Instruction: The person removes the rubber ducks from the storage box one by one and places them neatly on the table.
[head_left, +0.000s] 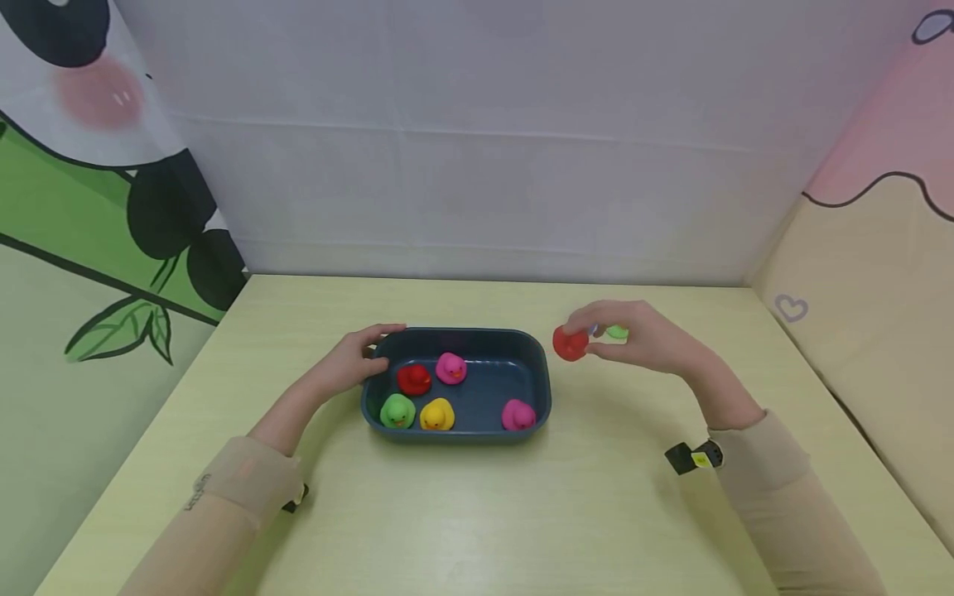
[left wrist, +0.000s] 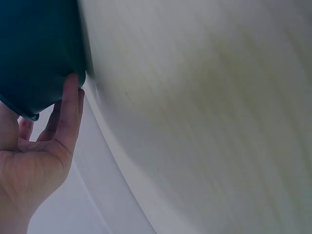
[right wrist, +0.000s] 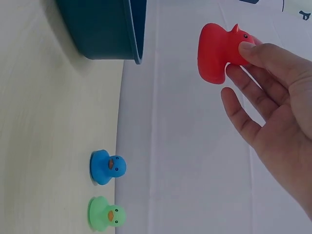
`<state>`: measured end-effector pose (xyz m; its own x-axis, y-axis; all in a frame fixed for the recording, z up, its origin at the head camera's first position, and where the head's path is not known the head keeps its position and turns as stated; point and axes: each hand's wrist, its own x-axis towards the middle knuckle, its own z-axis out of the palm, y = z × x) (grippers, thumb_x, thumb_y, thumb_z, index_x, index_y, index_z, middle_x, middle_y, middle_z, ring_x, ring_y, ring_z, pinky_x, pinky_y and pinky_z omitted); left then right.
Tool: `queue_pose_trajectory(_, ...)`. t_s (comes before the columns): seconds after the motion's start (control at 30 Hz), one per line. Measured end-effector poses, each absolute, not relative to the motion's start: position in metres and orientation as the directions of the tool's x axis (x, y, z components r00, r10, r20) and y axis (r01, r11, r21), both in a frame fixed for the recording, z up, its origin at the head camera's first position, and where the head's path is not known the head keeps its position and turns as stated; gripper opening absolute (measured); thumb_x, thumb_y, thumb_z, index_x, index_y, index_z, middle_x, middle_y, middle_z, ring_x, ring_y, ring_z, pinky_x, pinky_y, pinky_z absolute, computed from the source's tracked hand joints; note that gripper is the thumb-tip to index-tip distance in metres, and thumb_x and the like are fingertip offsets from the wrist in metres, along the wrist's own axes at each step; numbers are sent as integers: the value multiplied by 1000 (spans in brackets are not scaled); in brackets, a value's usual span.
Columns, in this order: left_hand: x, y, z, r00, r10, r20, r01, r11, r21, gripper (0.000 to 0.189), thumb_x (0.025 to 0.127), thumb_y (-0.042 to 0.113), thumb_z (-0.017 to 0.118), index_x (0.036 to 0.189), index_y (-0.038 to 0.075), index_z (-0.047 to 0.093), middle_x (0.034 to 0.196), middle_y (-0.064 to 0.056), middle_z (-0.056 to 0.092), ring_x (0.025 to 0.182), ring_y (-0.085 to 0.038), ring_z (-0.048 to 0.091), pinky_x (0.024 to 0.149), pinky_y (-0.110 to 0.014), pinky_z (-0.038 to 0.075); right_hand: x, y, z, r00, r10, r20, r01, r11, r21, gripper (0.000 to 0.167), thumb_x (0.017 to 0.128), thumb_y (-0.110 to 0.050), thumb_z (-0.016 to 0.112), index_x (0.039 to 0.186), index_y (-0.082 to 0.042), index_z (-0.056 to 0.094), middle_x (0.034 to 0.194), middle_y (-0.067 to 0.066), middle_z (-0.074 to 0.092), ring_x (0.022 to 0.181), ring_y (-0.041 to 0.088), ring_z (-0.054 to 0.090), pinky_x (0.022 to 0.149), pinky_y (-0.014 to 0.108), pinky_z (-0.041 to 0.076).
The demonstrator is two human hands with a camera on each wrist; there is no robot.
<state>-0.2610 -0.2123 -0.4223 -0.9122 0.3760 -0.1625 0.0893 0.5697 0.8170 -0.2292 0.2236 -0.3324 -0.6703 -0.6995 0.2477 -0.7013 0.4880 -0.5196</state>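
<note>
A dark blue plastic tub (head_left: pixel 456 437) stands on the table. My left hand (head_left: pixel 350 360) grips its left end, thumb over the rim and fingers along the outside wall. In the left wrist view, the fingertips touch the tub's wall (left wrist: pixel 39 58). To the right of the tub, my right hand (head_left: pixel 633 335) pinches a red rubber duck (right wrist: pixel 212 53) in the air by its head, between thumb and fingers. Inside the tub sit another red duck (head_left: pixel 413 380), a green duck (head_left: pixel 398 411), a yellow duck (head_left: pixel 437 415) and two pink ducks (head_left: pixel 450 368).
Behind my right hand, a blue duck (right wrist: pixel 101 166) and a light green duck (right wrist: pixel 99 214) stand on the pale wooden table (head_left: pixel 462 521). A white cloth wall (head_left: pixel 477 199) rises at the table's far edge, with printed panels on both sides.
</note>
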Motion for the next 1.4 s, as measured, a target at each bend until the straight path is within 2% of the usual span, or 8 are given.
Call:
queue_pose_trajectory(0.17, -261, -212, -422, -912, 375, -165, 87, 570, 817, 55, 92, 7, 53, 143, 24, 39, 140, -20, 40, 106, -36, 51, 65, -30, 50, -229, 234, -330, -700, -673, 239, -676, 519, -523, 44, 83, -4, 70, 120, -27, 64, 120, -9, 62, 117, 12, 54, 84, 32, 51)
queue_pose_trajectory(0.33, -260, -212, -422, -915, 372, -159, 89, 567, 819, 56, 92, 7, 53, 143, 24, 40, 138, -20, 42, 103, -35, 52, 63, -30, 49, -230, 246, -333, -728, -642, 242, -660, 559, -502, 44, 82, -4, 70, 119, -27, 64, 118, -10, 63, 111, 7, 56, 84, 27, 49)
queue_pose_trajectory(0.47, -260, -211, -422, -912, 378, -160, 88, 561, 823, 56, 92, 6, 53, 143, 24, 39, 138, -20, 42, 104, -36, 52, 63, -30, 50, -230, 253, -336, -744, -616, 258, -654, 592, -471, 42, 80, -1, 72, 117, -20, 66, 115, -5, 65, 104, 7, 57, 80, 24, 49)
queue_pose_trajectory(0.6, -260, -211, -421, -911, 379, -163, 85, 560, 824, 56, 92, 7, 53, 143, 24, 39, 137, -20, 43, 104, -35, 52, 65, -30, 51, -233, 262, -338, -729, -617, 298, -674, 571, -468, 41, 77, 4, 72, 115, -12, 66, 113, 1, 66, 102, 10, 58, 77, 28, 52)
queue_pose_trajectory(0.73, -260, -211, -421, -911, 380, -158, 93, 564, 820, 56, 92, 7, 53, 143, 23, 39, 137, -20, 43, 102, -35, 52, 64, -30, 50, -236, 270, -340, -726, -614, 311, -679, 568, -464, 42, 78, 3, 72, 114, -16, 66, 113, -2, 66, 102, 5, 58, 77, 26, 52)
queue_pose_trajectory(0.9, -262, -212, -423, -911, 385, -149, 105, 565, 818, 56, 92, 5, 53, 143, 22, 39, 137, -21, 43, 101, -34, 53, 62, -29, 49, -238, 278, -340, -768, -576, 282, -632, 607, -481, 42, 80, 1, 71, 114, -21, 66, 113, -5, 65, 100, 2, 57, 79, 23, 51)
queue_pose_trajectory(1.03, -263, -212, -424, -911, 384, -154, 97, 561, 822, 56, 92, 5, 53, 143, 21, 39, 136, -21, 43, 101, -34, 52, 62, -29, 49, -241, 286, -343, -799, -539, 264, -593, 637, -493, 40, 80, 2, 70, 114, -20, 66, 113, -5, 65, 99, 2, 57, 80, 21, 50)
queue_pose_trajectory(1.4, -263, -212, -425, -911, 384, -152, 97, 556, 825, 56, 92, 6, 53, 143, 22, 39, 139, -22, 41, 101, -34, 53, 64, -29, 49, -251, 307, -357, -832, -491, 259, -550, 666, -504, 36, 82, 2, 68, 114, -14, 66, 113, -1, 65, 99, 3, 56, 80, 17, 49)
